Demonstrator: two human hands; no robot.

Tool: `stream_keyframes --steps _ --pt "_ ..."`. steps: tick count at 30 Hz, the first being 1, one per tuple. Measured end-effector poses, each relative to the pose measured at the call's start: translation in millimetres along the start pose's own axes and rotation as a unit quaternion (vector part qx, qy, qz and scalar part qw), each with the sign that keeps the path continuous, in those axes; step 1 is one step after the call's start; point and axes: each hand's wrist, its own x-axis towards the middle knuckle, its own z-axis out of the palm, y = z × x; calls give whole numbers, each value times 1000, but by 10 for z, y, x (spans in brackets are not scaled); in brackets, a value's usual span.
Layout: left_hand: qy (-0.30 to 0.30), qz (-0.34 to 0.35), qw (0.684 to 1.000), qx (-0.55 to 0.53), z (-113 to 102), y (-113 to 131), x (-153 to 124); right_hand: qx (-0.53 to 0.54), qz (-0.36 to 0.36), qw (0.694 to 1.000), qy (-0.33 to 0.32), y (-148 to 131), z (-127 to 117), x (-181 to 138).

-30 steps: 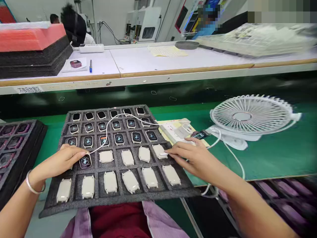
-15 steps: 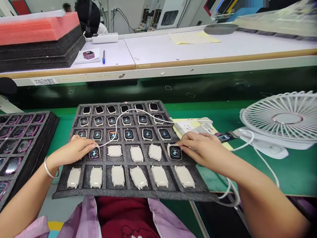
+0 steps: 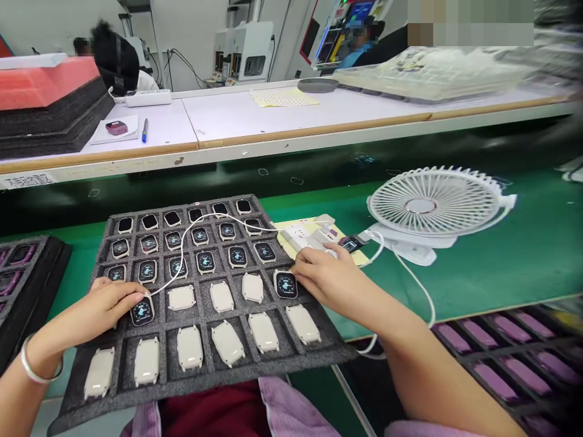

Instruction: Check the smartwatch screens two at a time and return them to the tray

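A dark grey foam tray [image 3: 200,375] holds several cream smartwatch bodies without straps, each in its own compartment. My left hand [image 3: 107,303] pinches a smartwatch with a lit dial [image 3: 143,311] at its upper left edge, where the white cable [image 3: 183,246] ends. Fingers of my right hand [image 3: 330,276] grip the right edge of another lit smartwatch [image 3: 286,284] in the same row. Between them lie watches with their cream backs [image 3: 221,296] upward; the nearest row is also back up. Farther rows show lit or dark screens.
Right of the tray are a white power strip [image 3: 298,235], a dark watch [image 3: 351,243] and a white fan [image 3: 432,203]. Purple watches fill trays at left [image 3: 40,303] and lower right [image 3: 505,358]. A raised shelf [image 3: 237,127] runs behind; people are beyond it.
The view has swung right, so the tray and fan appear farther left and a purple watch tray shows at lower right. Both hands stay at the same watches. An orange bar on one screen is gone.
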Motion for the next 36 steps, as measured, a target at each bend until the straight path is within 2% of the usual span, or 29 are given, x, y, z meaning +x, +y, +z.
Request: stream_keyframes --steps 6,14,20,23,27,31,34,36 --pt "-5 -7 1000 7 -38 37 7 -1 -2 1000 12 -23 31 42" --pt "-13 -10 1000 0 -25 -7 24 -30 -55 998 -17 66 -9 108" --pt "14 27 1000 -7 -9 -49 35 -35 -35 999 6 -35 -9 38" --pt "18 35 999 -14 9 -75 40 -41 -23 999 -7 -63 -37 41" --pt "16 22 999 -16 -6 -45 29 -47 -34 998 -11 -60 -61 63" --pt "0 -16 1000 -1 -47 86 -22 -44 -52 998 10 -40 -21 65" --pt "84 -61 994 39 -39 216 -66 -39 -18 998 49 -43 -5 55" --pt "150 -62 986 48 -14 311 -78 -46 30 996 67 -73 -27 41"
